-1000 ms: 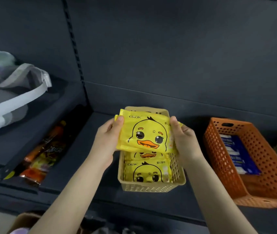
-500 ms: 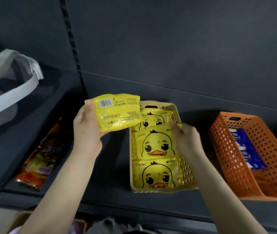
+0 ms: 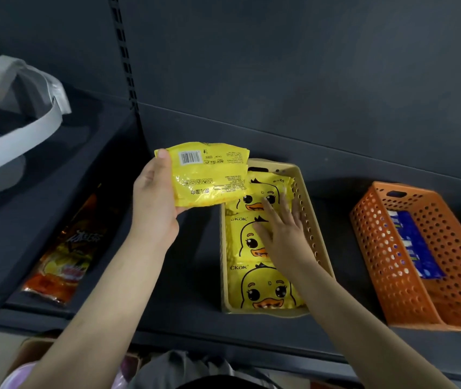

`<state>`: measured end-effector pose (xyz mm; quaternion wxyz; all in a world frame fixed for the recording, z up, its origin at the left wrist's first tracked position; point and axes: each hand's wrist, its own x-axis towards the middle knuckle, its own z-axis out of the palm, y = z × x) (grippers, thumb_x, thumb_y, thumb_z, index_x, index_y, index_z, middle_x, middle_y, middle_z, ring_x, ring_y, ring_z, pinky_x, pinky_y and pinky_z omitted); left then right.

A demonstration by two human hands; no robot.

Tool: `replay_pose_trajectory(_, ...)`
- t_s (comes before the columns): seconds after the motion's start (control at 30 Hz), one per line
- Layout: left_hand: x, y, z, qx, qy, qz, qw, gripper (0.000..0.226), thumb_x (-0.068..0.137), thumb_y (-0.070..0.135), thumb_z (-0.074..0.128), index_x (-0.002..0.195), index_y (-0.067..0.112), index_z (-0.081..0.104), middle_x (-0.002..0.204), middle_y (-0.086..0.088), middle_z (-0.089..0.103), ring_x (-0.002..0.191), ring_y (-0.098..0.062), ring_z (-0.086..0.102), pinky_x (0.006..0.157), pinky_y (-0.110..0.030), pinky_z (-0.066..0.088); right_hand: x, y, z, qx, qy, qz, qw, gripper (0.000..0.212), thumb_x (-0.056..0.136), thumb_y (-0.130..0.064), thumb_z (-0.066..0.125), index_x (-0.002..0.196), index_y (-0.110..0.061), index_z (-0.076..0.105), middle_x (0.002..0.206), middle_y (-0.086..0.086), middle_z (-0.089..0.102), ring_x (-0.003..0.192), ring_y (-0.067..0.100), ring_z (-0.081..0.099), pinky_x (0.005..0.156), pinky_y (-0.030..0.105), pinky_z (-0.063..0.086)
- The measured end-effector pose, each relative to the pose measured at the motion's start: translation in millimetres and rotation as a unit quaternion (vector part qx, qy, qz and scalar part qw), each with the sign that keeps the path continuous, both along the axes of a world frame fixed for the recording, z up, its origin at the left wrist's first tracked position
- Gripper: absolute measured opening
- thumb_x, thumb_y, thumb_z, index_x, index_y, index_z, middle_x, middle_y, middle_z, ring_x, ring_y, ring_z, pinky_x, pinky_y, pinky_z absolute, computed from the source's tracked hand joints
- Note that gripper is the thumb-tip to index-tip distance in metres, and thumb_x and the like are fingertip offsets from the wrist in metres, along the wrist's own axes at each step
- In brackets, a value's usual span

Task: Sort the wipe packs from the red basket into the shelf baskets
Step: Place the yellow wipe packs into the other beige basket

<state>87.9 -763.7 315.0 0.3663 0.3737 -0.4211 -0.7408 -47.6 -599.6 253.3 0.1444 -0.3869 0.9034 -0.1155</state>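
Observation:
My left hand (image 3: pixel 153 203) grips a yellow wipe pack (image 3: pixel 209 175) by its left edge, barcode side up, just above and left of the beige shelf basket (image 3: pixel 319 237). Three yellow duck-print wipe packs (image 3: pixel 263 287) lie in a row inside that basket. My right hand (image 3: pixel 282 234) lies flat with straight fingers on the middle and far packs. The red basket is out of sight.
An orange perforated basket (image 3: pixel 386 262) with blue packs (image 3: pixel 412 245) sits to the right on the same dark shelf. Orange snack bags (image 3: pixel 66 256) lie on the shelf to the left. A grey bag with pale straps (image 3: pixel 13 130) rests on the upper left shelf.
The duck pack held over the basket by both hands was flipped and carried left by my left hand. My right hand let go and moved down flat onto the packs in the basket.

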Motion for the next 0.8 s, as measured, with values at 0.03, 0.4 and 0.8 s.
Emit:
replay_pose_trajectory(0.03,-0.6,0.6,-0.8,0.000,0.000,-0.002,1.000,0.026,0.099,0.044,0.043,0.098,0.029,0.064,0.093,0.006,0.075,0.085,-0.016,0.074,0.073,-0.042,0.060,-0.6,-1.4,-3.4,0.018,0.011,0.006,1.000,0.063,0.098,-0.055,0.024,0.152,-0.038,-0.004,0.157,-0.001,-0.029,0.139,0.022,-0.034,0.111,0.036,-0.017)
replay_pose_trajectory(0.4,-0.5,3.9,-8.8,0.027,-0.013,-0.011,0.999,0.028,0.098,0.046,0.043,0.106,0.027,0.063,0.099,0.004,0.075,0.089,-0.018,0.073,0.074,-0.043,0.060,-4.8,-10.3,-8.5,0.032,-0.007,-0.011,0.999,0.063,0.100,-0.052,0.025,0.151,-0.039,-0.010,0.155,-0.001,-0.034,0.140,0.022,-0.034,0.115,0.037,-0.017)
replay_pose_trajectory(0.8,-3.7,23.9,9.4,-0.023,-0.033,-0.102,0.994,0.034,0.098,0.048,0.040,0.107,0.027,0.066,0.100,0.003,0.075,0.093,-0.016,0.072,0.077,-0.039,0.057,-9.7,3.3,66.0,-0.317,-0.561,-0.223,0.731,0.060,0.091,-0.071,0.024,0.118,-0.027,0.055,0.092,-0.001,0.076,0.072,0.021,0.071,0.058,0.029,0.047)
